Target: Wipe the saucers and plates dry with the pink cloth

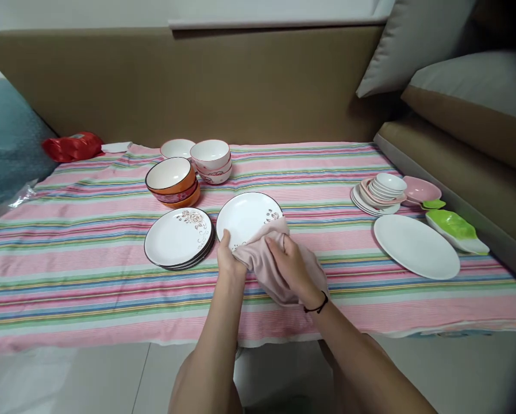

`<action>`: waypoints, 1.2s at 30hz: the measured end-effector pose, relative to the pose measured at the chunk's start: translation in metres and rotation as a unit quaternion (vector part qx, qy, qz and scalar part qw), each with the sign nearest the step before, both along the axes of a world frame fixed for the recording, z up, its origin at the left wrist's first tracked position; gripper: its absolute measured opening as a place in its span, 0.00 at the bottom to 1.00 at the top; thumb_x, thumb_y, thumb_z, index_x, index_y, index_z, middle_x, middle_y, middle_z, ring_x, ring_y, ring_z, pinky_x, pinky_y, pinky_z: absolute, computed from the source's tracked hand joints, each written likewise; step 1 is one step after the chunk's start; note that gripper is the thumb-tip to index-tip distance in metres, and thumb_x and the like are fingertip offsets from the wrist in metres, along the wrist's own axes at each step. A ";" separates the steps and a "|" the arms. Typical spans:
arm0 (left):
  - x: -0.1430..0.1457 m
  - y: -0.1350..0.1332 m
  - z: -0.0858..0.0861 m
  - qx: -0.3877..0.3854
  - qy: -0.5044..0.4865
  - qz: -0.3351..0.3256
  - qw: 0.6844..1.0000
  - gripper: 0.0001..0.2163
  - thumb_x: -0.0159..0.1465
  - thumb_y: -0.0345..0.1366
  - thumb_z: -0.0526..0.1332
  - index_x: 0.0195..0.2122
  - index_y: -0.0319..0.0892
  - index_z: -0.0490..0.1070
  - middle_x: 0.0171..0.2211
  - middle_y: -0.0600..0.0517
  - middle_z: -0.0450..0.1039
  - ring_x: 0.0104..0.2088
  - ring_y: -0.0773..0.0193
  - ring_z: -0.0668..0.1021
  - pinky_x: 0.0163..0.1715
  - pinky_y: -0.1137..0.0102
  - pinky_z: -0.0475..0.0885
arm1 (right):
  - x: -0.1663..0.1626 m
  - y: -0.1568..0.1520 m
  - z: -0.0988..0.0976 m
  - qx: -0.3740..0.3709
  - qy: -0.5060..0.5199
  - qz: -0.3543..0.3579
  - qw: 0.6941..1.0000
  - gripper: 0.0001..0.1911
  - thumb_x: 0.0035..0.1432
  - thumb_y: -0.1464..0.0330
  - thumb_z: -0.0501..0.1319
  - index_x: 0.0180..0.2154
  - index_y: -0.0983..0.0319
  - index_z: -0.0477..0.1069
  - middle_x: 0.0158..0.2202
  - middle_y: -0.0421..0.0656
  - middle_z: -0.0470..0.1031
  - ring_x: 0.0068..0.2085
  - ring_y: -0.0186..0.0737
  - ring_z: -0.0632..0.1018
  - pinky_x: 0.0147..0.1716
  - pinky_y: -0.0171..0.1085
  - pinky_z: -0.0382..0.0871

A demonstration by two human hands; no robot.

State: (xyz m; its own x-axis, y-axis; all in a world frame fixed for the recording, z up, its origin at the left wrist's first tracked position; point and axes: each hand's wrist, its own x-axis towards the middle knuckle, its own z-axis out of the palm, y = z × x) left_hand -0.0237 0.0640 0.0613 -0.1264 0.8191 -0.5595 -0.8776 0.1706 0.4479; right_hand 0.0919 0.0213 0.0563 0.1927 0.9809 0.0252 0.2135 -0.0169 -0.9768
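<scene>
A white plate (245, 215) with a dark rim and a flower print is in my left hand (228, 253), whose thumb lies over the near left edge. My right hand (290, 264) is closed on a pinkish cloth (269, 279), which covers the plate's near right edge and hangs down below it. Under the plate, the left fingers are hidden. Just left of it sits a stack of similar dark-rimmed plates (176, 236), the top one showing a brown flower.
Behind the plates stand stacked orange and red bowls (172, 183) and white bowls (211, 161). At the right are small white bowls (387, 185), a pink dish (422, 190), a white oval platter (415, 247) and a green leaf-shaped dish (454, 227). A striped cloth (111, 287) lies beneath everything.
</scene>
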 end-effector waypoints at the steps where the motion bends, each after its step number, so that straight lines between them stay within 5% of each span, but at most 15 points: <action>1: 0.001 0.000 0.000 0.002 -0.002 -0.012 1.000 0.20 0.62 0.38 0.58 0.54 0.35 0.68 0.44 0.42 0.77 0.46 0.53 0.78 0.47 0.61 0.73 | 0.003 0.001 0.000 -0.005 -0.002 -0.005 1.000 0.20 0.58 0.54 0.55 0.23 0.59 0.52 0.21 0.35 0.54 0.24 0.34 0.60 0.23 0.34 0.55; 7: 0.003 -0.006 0.009 0.061 0.114 -0.078 0.989 0.19 0.55 0.33 0.65 0.49 0.39 0.71 0.39 0.46 0.79 0.34 0.57 0.80 0.37 0.65 0.76 | 0.050 0.020 -0.003 0.023 0.000 -0.083 0.996 0.23 0.54 0.53 0.58 0.22 0.59 0.49 0.21 0.35 0.49 0.25 0.32 0.55 0.23 0.33 0.50; 13: 0.002 -0.012 0.012 0.107 0.178 -0.211 0.955 0.17 0.47 0.34 0.71 0.38 0.35 0.74 0.26 0.48 0.77 0.24 0.61 0.78 0.24 0.71 0.72 | 0.070 0.022 -0.003 0.061 -0.083 -0.129 0.986 0.28 0.55 0.51 0.57 0.20 0.59 0.42 0.19 0.35 0.43 0.23 0.30 0.51 0.22 0.34 0.43; 21: -0.001 -0.005 0.005 0.075 0.117 -0.118 0.983 0.23 0.50 0.31 0.68 0.48 0.36 0.71 0.34 0.46 0.78 0.32 0.58 0.80 0.37 0.66 0.75 | 0.061 0.027 -0.006 0.060 -0.121 -0.093 0.986 0.23 0.56 0.55 0.56 0.20 0.59 0.48 0.19 0.34 0.49 0.23 0.32 0.56 0.23 0.34 0.49; 26: 0.005 -0.004 0.004 0.063 0.040 -0.058 0.995 0.19 0.58 0.35 0.61 0.51 0.36 0.70 0.40 0.43 0.78 0.41 0.52 0.80 0.46 0.61 0.74 | 0.038 0.018 -0.007 -0.017 0.029 -0.039 0.999 0.14 0.54 0.56 0.60 0.30 0.61 0.66 0.28 0.40 0.70 0.30 0.38 0.70 0.28 0.35 0.63; 30: 0.003 -0.003 0.001 0.051 0.011 -0.035 0.998 0.21 0.60 0.41 0.61 0.53 0.39 0.69 0.43 0.44 0.78 0.45 0.52 0.78 0.48 0.60 0.73 | 0.015 0.005 -0.004 -0.047 0.113 0.004 0.992 0.20 0.49 0.58 0.65 0.42 0.60 0.68 0.40 0.44 0.76 0.39 0.44 0.76 0.35 0.37 0.69; 36: -0.003 -0.002 0.007 0.112 0.011 -0.073 0.991 0.19 0.63 0.43 0.58 0.51 0.37 0.71 0.46 0.43 0.77 0.50 0.52 0.76 0.51 0.61 0.71 | 0.025 0.011 -0.003 -0.041 0.073 -0.030 0.996 0.17 0.50 0.54 0.63 0.26 0.61 0.66 0.23 0.37 0.67 0.26 0.36 0.68 0.23 0.33 0.60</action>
